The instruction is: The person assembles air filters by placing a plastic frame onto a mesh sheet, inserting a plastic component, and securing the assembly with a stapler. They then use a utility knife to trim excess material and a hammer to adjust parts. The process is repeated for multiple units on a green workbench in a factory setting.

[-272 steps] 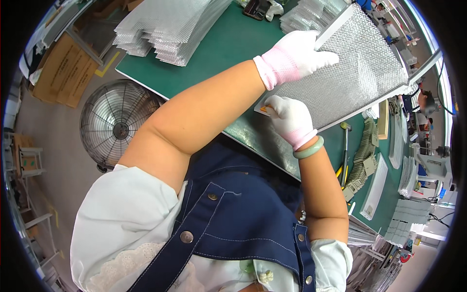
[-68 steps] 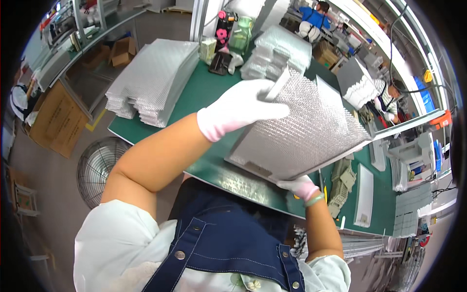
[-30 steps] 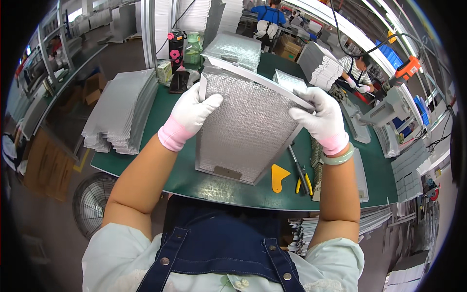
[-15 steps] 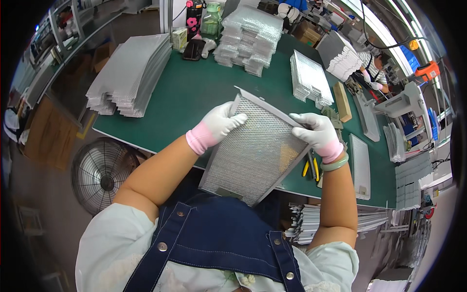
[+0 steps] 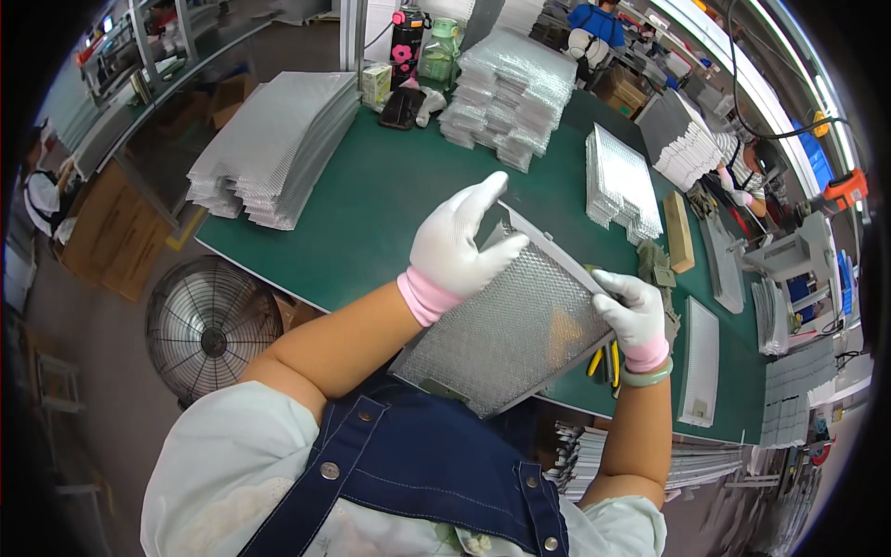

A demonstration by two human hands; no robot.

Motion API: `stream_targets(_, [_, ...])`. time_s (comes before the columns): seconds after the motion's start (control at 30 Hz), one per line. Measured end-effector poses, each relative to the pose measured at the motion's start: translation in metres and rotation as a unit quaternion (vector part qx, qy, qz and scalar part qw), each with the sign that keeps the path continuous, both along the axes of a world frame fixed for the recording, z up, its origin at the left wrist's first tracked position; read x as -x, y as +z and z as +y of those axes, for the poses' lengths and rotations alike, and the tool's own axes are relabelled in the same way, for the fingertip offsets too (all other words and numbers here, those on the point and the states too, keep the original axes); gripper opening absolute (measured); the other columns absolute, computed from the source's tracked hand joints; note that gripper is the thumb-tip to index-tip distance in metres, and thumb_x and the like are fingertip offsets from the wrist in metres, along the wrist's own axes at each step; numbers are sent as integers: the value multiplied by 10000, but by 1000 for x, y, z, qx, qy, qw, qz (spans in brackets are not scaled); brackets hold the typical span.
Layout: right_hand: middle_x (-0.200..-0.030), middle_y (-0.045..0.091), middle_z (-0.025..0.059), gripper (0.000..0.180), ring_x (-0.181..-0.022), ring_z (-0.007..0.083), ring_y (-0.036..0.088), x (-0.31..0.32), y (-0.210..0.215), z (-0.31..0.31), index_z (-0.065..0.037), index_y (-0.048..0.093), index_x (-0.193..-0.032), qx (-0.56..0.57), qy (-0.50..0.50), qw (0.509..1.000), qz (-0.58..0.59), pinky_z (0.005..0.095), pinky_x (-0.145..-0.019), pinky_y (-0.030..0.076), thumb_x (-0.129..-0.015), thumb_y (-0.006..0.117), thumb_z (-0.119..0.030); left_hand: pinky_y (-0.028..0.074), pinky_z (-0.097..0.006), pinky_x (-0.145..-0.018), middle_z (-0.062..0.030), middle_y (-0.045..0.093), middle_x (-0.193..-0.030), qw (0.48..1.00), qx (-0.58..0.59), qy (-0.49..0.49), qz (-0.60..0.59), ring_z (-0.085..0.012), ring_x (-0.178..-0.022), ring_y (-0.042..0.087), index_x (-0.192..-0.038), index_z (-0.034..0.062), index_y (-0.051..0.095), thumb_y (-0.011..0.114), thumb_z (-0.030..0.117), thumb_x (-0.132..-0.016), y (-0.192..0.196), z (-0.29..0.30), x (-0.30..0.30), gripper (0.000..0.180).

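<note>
Mesh filter panel (image 5: pixel 506 325) tilts over the green table's (image 5: pixel 380 195) edge, apparently propped against the apron (image 5: pixel 427 464) so the right hand (image 5: pixel 639 320) steadies it, pinching one corner; the left hand (image 5: pixel 455 243) spreads wide.

- A silvery mesh panel (image 5: pixel 510 316), roughly rectangular, held aslant across the near edge of the desk (image 5: pixel 371 204), its lower end toward the wearer.
- A pale metal strip (image 5: pixel 557 251) edges its far side; at the left corner, the fit is hard to judge.
- A small dull plate (image 5: pixel 444 390) sits at its lower edge.
</note>
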State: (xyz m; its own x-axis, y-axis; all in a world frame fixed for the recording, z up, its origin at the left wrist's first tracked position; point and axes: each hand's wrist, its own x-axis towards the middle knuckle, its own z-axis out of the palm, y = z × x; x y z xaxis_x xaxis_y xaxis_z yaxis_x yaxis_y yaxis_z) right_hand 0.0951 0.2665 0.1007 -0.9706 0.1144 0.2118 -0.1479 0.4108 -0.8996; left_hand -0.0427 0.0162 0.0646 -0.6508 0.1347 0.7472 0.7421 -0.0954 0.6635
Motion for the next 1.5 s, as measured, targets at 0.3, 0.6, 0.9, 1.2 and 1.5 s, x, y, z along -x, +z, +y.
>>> stream_targets(0.3, [-996, 734, 67, 319, -897, 104, 661, -2, -5, 3, 24, 716, -1133, 7, -15, 1000, 6, 249, -827, 528, -821, 764, -17, 536, -327, -830, -167, 692, -1076, 992, 46, 31, 112, -250, -897, 686, -1216, -16, 639, 817, 77, -795, -5, 1, -4, 467])
stream_targets(0.6, [-921, 713, 46, 324, -833, 111, 648, -8, -6, 15, -22, 731, -1113, -56, 14, 996, 69, 257, -769, 508, -793, 778, -16, 508, -227, -810, -79, 666, -1205, 952, -26, -291, -94, -81, -963, 617, -1374, 10, 542, 647, -53, -930, -13, -11, 0, 461])
stream_targets(0.9, [-853, 674, 53, 319, -758, 133, 627, -12, 11, 7, -26, 724, -1110, -143, 41, 987, 56, 272, -704, 491, -793, 765, -21, 515, -277, -904, -67, 646, -1198, 917, -17, -350, -191, -109, -1049, 619, -1311, 20, 556, 675, -65, -897, -10, -14, -5, 439])
stream_targets(1.2, [-742, 603, 96, 442, -645, 285, 611, 24, 4, -75, -61, 636, -1193, -497, -113, 839, 191, 406, -599, 477, -860, 714, -342, 495, -295, -945, -85, 641, -1184, 981, 41, -181, -61, -132, -1083, 616, -1291, 41, 525, 678, -74, -876, -12, -10, -14, 457])
stream_targets(1.5, [-703, 588, 74, 420, -611, 264, 599, 24, -6, -86, -50, 635, -1181, -535, -125, 807, 217, 393, -554, 451, -875, 693, -332, 433, -390, -1072, -214, 534, -1381, 980, 158, -49, 115, -278, -1274, 553, -1382, -1, 455, 730, 95, -863, -6, -32, -7, 595])
